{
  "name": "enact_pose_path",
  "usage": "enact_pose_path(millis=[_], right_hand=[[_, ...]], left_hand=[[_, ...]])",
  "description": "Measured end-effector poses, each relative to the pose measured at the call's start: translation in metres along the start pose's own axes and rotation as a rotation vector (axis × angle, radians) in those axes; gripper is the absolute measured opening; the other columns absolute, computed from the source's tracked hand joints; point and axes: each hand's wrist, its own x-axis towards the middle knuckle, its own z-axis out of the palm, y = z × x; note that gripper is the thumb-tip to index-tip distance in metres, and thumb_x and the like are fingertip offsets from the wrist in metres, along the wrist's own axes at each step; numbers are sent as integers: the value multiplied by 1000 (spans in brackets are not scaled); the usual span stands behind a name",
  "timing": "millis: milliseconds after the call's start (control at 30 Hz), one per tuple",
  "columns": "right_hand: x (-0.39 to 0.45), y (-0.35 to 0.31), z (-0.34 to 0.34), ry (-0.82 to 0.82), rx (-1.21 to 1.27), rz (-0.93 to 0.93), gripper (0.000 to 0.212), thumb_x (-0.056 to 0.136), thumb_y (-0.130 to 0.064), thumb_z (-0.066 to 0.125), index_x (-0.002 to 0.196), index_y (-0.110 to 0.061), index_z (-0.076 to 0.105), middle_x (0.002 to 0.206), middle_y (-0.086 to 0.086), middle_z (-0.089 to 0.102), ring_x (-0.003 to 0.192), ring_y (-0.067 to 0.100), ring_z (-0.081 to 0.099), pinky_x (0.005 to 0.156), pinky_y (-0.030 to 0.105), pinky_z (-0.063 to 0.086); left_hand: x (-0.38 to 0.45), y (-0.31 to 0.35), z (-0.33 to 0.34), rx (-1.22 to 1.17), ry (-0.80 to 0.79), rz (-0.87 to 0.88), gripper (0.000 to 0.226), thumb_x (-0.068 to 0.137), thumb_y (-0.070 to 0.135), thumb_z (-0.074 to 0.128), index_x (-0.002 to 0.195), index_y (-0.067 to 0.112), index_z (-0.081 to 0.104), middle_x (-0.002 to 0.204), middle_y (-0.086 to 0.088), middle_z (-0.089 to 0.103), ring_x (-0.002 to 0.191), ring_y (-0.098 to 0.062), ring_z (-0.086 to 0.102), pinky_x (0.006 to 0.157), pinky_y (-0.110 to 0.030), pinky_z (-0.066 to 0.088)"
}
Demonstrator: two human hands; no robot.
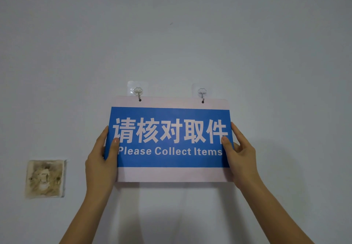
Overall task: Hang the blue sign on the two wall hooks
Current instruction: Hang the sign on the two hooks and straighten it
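Both forearms reach up and inward toward the blue sign (169, 139). The left hand (102, 164) clasps its left edge, thumb laid across the front. The right hand (241, 156) clasps its right edge, thumb likewise in front and fingers behind.

Blue sign (169, 139) at the wall hooks

Left hand (102, 160) and right hand (241, 156) grip its sides; both holes seemingly on the hooks (138, 92).

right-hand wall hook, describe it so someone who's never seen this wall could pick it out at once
On the pale wall, find the blue sign held at its side edges by the left hand and right hand. Two clear adhesive hooks sit along its top edge. The one meant, the right hook, is above the sign's right hole, with a greyer metal stem than the left hook.
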Motion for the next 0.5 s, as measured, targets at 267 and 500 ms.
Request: enact_pose_path(millis=[267, 500], right_hand=[[-1, 15, 5, 111, -51, -65, 33, 93, -21, 56, 125, -26, 51, 104, 5, 69, 73, -3, 68, 51, 8, 52], [4, 20, 3, 237, -278, -161, 34, 89, -26, 62, 122, -21, 60, 96, 0, 63, 84, 10, 62, 69, 18, 52]], left_hand=[[1, -3, -2, 76, 31, 9, 43, 94, 36, 48, 137, 34, 43, 88, 5, 58, 79, -5, 55, 67, -24, 48], [6, -9, -6, 190, 47, 17, 44, 92, 38, 52, 135, 36, 46, 87, -1, 56, 76, -13, 55, 66, -30, 48]])
